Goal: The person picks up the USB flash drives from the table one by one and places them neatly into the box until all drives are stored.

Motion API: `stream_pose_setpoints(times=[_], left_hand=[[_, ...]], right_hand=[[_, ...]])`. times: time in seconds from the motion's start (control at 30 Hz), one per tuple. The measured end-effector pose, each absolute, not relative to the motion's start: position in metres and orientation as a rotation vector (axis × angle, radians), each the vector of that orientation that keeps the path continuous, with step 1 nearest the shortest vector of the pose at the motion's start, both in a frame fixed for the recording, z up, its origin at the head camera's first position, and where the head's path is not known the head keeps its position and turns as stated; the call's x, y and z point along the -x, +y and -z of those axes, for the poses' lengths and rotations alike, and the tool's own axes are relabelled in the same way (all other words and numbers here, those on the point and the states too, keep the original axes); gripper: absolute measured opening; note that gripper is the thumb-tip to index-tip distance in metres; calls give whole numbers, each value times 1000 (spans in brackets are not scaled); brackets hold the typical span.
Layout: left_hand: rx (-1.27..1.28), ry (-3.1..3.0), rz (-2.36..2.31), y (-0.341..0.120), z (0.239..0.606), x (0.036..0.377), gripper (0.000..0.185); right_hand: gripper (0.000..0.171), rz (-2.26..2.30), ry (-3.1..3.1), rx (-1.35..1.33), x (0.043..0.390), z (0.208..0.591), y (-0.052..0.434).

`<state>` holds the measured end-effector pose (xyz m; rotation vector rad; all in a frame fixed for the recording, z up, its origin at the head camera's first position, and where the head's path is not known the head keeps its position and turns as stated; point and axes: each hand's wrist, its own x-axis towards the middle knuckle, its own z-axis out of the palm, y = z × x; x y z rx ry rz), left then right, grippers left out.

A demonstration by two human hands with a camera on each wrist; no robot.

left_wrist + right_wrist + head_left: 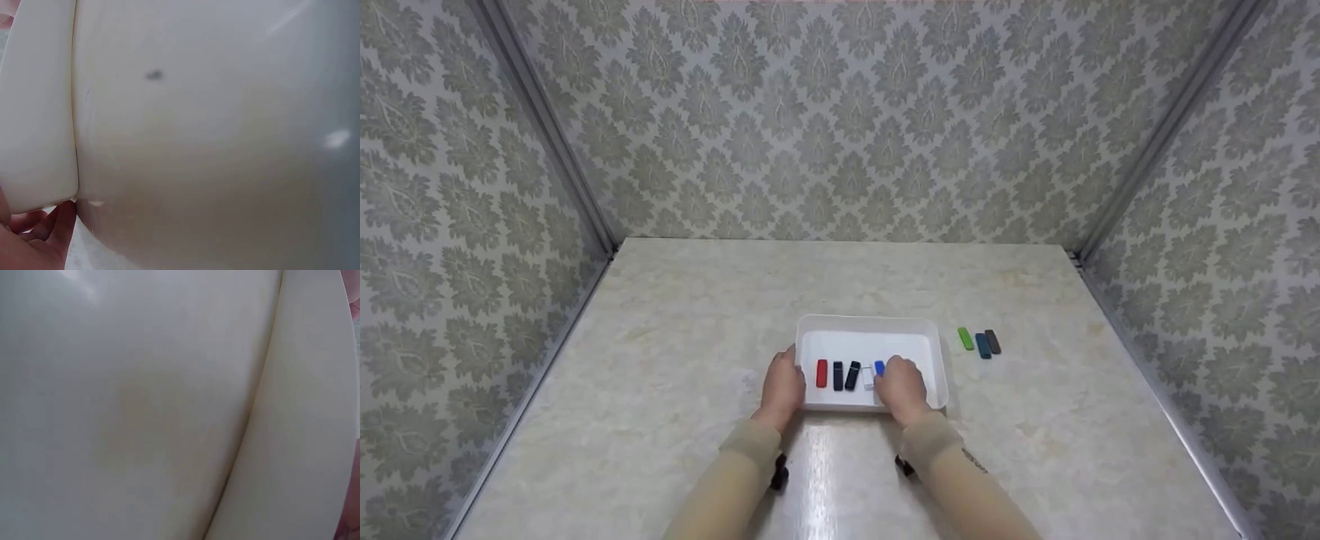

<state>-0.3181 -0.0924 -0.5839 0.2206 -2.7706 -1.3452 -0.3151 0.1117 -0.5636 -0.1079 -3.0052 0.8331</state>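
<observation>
A white tray (937, 352) sits on the bench (660, 360), just beyond the person's wrists. Inside, near its front wall, small sticks lie in a row from left to right: a red stick (821, 373), two black sticks (838, 375), a whitish one, and a blue stick (879, 367), each with its long axis running near to far. The right hand (901, 390) reaches over the front rim, its fingers at the blue stick and clearly the nearer hand to it; whether they actually pinch it cannot be told. The left hand (782, 386) grips the tray's near left corner. Three more sticks (980, 342) lie on the bench, right of the tray.
</observation>
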Motion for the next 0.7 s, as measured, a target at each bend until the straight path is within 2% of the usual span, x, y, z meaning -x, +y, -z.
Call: stream_pose_setpoints(times=[0.7], left_hand=[[-153, -2728, 1340, -93, 584, 317, 46]], right_hand=[[27, -842, -3059, 147, 316, 566, 106]])
